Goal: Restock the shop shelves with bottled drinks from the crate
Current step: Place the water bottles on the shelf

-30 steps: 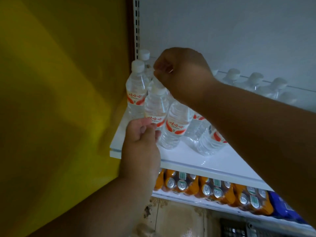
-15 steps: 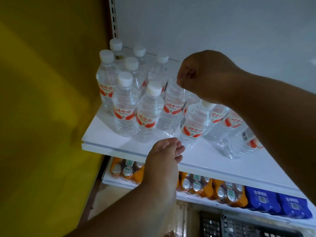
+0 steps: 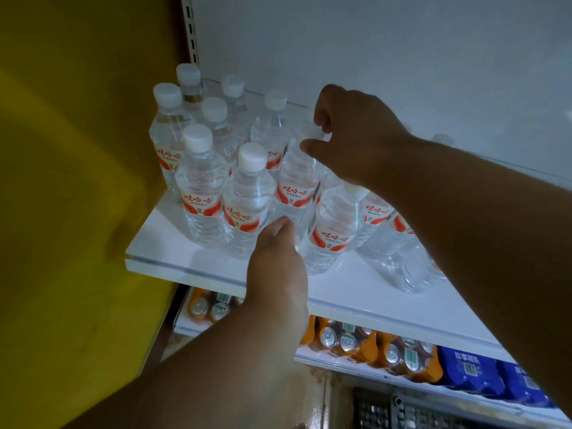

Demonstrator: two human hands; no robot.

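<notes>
Several clear water bottles [image 3: 202, 193] with white caps and red-orange labels stand in a cluster at the left end of the white shelf [image 3: 216, 274]. My right hand [image 3: 349, 134] reaches in from the right and pinches the cap of one bottle [image 3: 295, 193] in the middle of the group. My left hand [image 3: 275, 264] comes up from below, its knuckles against the lower part of that same bottle; its fingertips are hidden behind the back of the hand. More bottles [image 3: 411, 264] stand under my right forearm.
A yellow wall [image 3: 62, 212] closes the left side beside the slotted shelf upright [image 3: 192, 41]. The lower shelf holds orange can packs [image 3: 349, 339] and blue packs [image 3: 470, 370]. A dark crate [image 3: 418, 410] sits on the floor below. Bare shelf lies in front of the bottles.
My right hand has dropped from a raised fist onto a bottle cap. My left hand has moved up from the shelf edge to the bottle's base.
</notes>
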